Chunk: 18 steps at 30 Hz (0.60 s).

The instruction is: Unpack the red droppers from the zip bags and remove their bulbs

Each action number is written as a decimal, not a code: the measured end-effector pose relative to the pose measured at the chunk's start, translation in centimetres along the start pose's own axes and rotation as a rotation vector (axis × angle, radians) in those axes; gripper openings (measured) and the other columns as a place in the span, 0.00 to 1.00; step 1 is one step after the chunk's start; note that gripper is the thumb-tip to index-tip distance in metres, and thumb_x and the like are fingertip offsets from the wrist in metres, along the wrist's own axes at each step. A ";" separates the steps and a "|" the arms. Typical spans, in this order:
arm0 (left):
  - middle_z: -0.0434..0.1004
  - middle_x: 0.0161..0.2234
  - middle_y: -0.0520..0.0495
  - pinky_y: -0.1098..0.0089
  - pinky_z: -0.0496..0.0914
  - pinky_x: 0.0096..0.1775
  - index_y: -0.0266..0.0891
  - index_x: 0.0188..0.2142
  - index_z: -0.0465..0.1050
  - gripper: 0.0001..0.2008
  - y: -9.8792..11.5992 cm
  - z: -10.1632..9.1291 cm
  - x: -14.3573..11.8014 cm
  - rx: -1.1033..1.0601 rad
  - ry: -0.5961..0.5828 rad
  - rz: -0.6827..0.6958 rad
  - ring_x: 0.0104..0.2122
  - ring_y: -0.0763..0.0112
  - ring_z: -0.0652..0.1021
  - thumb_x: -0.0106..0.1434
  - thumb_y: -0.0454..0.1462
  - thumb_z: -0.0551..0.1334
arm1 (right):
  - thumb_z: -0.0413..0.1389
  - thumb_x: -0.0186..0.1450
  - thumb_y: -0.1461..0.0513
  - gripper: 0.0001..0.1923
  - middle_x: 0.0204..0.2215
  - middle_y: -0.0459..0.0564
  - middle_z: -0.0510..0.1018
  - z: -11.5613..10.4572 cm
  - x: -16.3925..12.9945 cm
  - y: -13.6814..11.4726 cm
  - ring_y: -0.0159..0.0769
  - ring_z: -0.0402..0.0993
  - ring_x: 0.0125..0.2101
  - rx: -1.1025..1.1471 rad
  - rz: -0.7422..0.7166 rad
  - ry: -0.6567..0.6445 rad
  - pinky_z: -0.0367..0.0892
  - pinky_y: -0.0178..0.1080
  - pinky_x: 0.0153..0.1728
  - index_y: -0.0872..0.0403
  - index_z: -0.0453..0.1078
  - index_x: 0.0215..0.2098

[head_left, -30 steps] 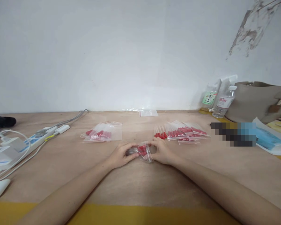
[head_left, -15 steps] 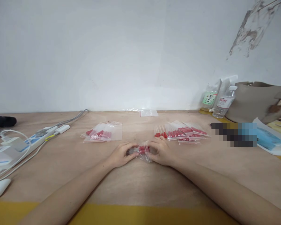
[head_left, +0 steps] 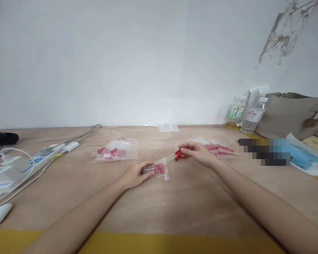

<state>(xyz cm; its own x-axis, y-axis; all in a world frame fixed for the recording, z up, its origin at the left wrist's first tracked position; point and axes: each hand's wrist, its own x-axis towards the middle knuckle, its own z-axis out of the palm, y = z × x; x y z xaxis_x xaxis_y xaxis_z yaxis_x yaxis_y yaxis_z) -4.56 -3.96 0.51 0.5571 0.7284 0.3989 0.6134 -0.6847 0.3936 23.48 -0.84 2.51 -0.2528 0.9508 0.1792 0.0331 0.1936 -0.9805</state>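
Head view showed the left hand (head_left: pixel 134 173) with its grip clenched on a small clear bag (head_left: pixel 160 169) of red-tipped pieces, lying on the surface (head_left: pixel 159 208). The right hand (head_left: pixel 198 152) pinched a red-capped tube (head_left: pixel 175 155) just beside the bag's mouth, near the loose pile of tubes (head_left: pixel 218 147).

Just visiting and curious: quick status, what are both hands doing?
Left hand grips small bag on table. Right hand pinches red-tipped droppers beside it. Nothing between them.
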 end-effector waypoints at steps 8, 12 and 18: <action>0.74 0.41 0.47 0.68 0.68 0.41 0.40 0.44 0.67 0.15 0.0 -0.1 0.1 0.012 -0.009 0.008 0.39 0.67 0.74 0.59 0.43 0.57 | 0.53 0.58 0.59 0.11 0.33 0.49 0.77 -1.6 1.8 -0.4 0.35 0.73 0.34 -0.471 -0.501 0.387 0.67 0.41 0.40 0.54 0.69 0.38; 0.74 0.40 0.47 0.68 0.67 0.41 0.40 0.44 0.67 0.14 0.1 -0.2 0.0 0.012 -0.009 0.010 0.39 0.67 0.74 0.60 0.43 0.56 | 0.47 0.61 0.65 0.12 0.37 0.51 0.75 0.9 2.3 1.2 0.36 0.70 0.39 -0.899 -0.673 0.177 0.63 0.42 0.42 0.53 0.69 0.41; 0.74 0.40 0.47 0.67 0.67 0.40 0.41 0.45 0.68 0.15 0.2 -0.3 0.0 0.014 -0.024 0.002 0.38 0.67 0.73 0.60 0.43 0.56 | 0.45 0.62 0.68 0.15 0.39 0.53 0.75 2.6 2.1 3.3 0.39 0.66 0.41 -1.257 -0.747 -0.073 0.59 0.43 0.43 0.54 0.69 0.43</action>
<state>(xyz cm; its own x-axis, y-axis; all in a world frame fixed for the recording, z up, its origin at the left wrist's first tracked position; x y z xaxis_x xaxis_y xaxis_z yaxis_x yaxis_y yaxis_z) -4.57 -4.09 0.82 0.5713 0.7278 0.3795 0.6201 -0.6856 0.3814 20.55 1.19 -0.60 -0.6351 0.5299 0.5620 0.6692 0.7409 0.0577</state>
